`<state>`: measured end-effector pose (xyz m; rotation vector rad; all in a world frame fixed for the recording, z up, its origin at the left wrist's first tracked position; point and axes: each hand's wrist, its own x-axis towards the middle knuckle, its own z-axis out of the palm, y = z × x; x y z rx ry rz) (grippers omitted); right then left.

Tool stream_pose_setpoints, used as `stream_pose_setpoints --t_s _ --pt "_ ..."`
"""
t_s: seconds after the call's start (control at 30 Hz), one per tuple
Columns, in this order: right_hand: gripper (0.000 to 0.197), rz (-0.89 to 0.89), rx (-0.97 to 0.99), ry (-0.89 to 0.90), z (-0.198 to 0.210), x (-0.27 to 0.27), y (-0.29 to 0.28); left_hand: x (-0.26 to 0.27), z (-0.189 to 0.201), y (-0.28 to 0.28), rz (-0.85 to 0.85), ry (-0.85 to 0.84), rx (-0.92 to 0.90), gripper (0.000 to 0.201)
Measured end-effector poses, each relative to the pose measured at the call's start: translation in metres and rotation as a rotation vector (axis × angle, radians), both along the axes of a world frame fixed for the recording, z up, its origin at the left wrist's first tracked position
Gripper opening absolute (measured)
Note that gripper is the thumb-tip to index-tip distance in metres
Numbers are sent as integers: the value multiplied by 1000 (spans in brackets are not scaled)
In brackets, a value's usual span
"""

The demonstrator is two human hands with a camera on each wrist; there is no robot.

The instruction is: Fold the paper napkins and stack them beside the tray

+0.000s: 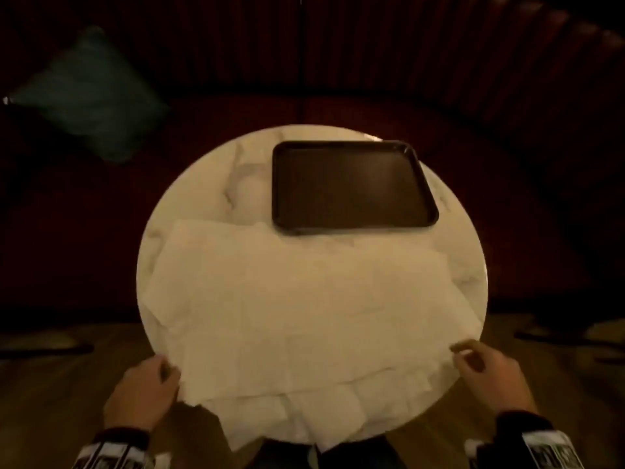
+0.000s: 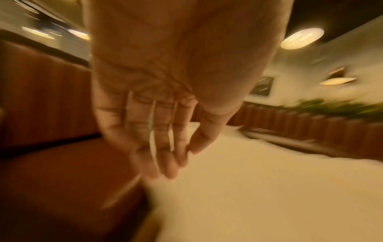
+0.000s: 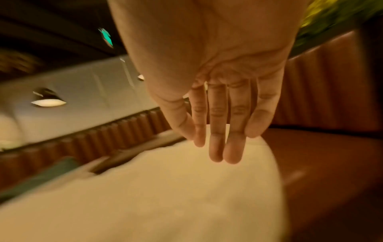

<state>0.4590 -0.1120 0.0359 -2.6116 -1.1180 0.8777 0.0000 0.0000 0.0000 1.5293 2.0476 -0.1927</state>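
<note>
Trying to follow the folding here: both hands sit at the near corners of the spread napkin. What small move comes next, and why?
Probably pinch both near corners and lift them toward the tray: the top napkin lies unfolded, with the left hand and right hand open at its edge.

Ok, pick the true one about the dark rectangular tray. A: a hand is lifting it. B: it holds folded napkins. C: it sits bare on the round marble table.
C: the dark rectangular tray lies bare on the round marble table; both hands are at the near edge.
</note>
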Motion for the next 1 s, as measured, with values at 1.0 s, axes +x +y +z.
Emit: stream_pose_setpoints --t_s 1.0 --pt "37 -205 242 561 -56 -48 99 167 -22 42 249 -986 -138 13"
